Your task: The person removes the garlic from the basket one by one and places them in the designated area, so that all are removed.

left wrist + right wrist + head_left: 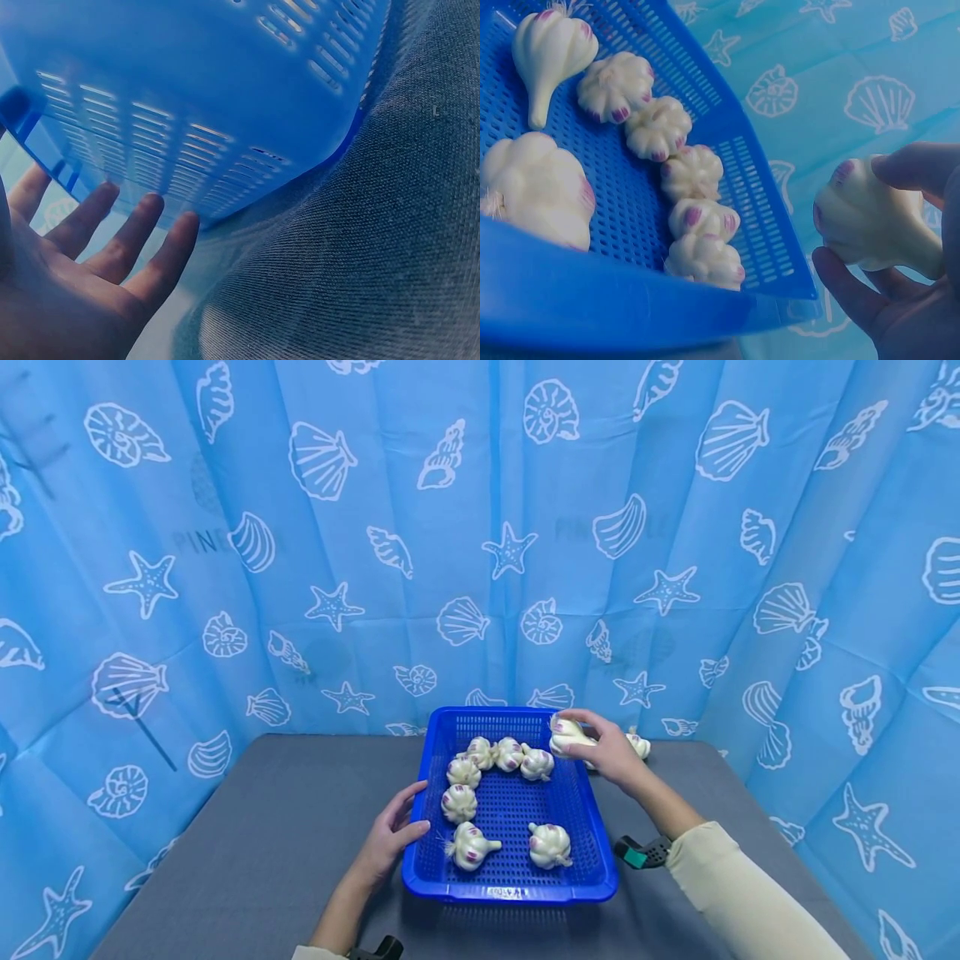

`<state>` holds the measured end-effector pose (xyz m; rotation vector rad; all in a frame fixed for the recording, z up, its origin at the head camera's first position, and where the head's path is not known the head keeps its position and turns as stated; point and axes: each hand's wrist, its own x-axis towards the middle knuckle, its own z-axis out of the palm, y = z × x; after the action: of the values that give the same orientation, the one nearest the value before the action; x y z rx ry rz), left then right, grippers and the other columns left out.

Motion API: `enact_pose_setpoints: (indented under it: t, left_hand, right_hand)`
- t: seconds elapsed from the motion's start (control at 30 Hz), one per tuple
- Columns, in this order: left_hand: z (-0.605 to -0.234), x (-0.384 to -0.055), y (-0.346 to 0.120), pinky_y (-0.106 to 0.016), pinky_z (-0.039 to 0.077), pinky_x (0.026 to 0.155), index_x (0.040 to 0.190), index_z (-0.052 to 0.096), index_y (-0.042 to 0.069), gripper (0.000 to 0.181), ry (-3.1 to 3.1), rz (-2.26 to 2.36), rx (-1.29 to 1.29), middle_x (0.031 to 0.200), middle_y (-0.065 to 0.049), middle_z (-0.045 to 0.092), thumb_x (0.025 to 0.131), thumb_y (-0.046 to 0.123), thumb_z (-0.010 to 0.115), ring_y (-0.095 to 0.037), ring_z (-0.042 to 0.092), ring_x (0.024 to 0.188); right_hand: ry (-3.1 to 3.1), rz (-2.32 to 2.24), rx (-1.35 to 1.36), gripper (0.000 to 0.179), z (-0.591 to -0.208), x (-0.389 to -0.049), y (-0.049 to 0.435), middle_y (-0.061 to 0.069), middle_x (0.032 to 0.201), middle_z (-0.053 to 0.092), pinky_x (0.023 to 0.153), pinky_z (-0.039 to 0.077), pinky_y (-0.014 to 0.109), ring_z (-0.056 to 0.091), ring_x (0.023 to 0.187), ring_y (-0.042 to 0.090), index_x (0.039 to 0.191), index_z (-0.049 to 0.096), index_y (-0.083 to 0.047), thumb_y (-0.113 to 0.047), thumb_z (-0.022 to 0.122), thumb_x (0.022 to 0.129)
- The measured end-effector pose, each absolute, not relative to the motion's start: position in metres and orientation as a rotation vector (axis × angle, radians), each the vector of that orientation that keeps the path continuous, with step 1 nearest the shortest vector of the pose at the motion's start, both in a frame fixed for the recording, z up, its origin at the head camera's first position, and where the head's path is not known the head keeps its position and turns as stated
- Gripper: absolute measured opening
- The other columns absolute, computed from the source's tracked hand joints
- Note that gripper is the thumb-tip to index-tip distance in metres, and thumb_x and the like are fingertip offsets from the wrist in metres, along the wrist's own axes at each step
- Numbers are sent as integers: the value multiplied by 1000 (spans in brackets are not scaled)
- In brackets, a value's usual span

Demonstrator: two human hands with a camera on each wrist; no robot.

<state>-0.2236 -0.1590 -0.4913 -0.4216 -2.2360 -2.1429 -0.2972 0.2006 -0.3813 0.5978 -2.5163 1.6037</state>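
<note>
My right hand (611,753) grips a garlic bulb (870,214) between thumb and fingers, over the right rim of a blue basket (510,891). The bulb is white with purple patches, its stem toward the palm in the right wrist view. My left hand (386,835) is at the basket's left side, with fingertips (154,202) right at the slotted outer wall. Several bulbs lie inside: a curved row along the left and far sides, one bulb (470,847) at the near left and another bulb (550,846) at the near right.
Another garlic bulb (638,743) lies on the grey table (300,810) beyond my right hand, partly hidden by it. A blue curtain (480,568) with white shell prints hangs behind and at both sides. A black band with a green patch (634,857) is on the right wrist.
</note>
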Motion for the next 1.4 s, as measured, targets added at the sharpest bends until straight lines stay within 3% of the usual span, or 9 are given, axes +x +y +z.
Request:
enact_pose_setpoints:
  t: [0.3,0.6,0.8,1.03,1.17,1.3,1.4]
  left_hand:
    - [-492,-223,-159,-58,42,97,145,44,15,56,-2207,-2147,-418,147,-23,40,92,16,61,-44,45,128]
    - [-492,-223,-159,-58,41,98,146,44,15,56,-2214,-2140,-419,146,-22,40,92,17,60,-43,45,127]
    - [-492,-222,-159,-59,40,98,145,44,17,56,-2229,-2120,-411,147,-22,39,92,19,61,-44,43,129]
    - [-492,-221,-159,-59,38,100,146,43,17,56,-2235,-2123,-407,149,-20,38,93,19,61,-43,42,130]
    - [-492,-221,-159,-59,38,100,146,43,17,56,-2239,-2119,-404,149,-20,38,92,21,61,-43,41,131]
    - [-492,-222,-159,-60,37,101,146,44,17,57,-2237,-2113,-397,149,-21,38,92,20,61,-44,41,131]
    - [-492,-222,-159,-60,37,101,146,44,16,57,-2232,-2115,-400,148,-21,39,92,19,61,-43,41,131]
  right_hand:
    - [-2489,1516,499,50,-390,-298,218,25,122,57,67,53,32,59,100,34,136,53,-6,-5,69,88]
    - [-2491,1432,368,49,-403,-291,235,25,129,53,74,51,34,54,115,43,134,54,-4,-9,71,88]
    - [-2491,1352,329,51,-416,-289,247,25,132,52,76,51,36,54,115,45,134,54,-2,-13,73,88]
    - [-2498,1306,289,50,-433,-287,261,28,131,51,72,50,27,57,109,45,132,53,1,-10,73,87]
    - [-2512,1305,231,52,-443,-286,269,29,133,50,81,53,37,56,111,45,133,52,2,-10,73,87]
    - [-2532,1308,186,53,-452,-284,276,32,132,49,91,46,54,52,115,47,134,49,4,-7,72,87]
    - [-2546,1302,151,53,-459,-283,281,33,131,48,93,44,57,51,115,48,133,47,5,-6,71,87]
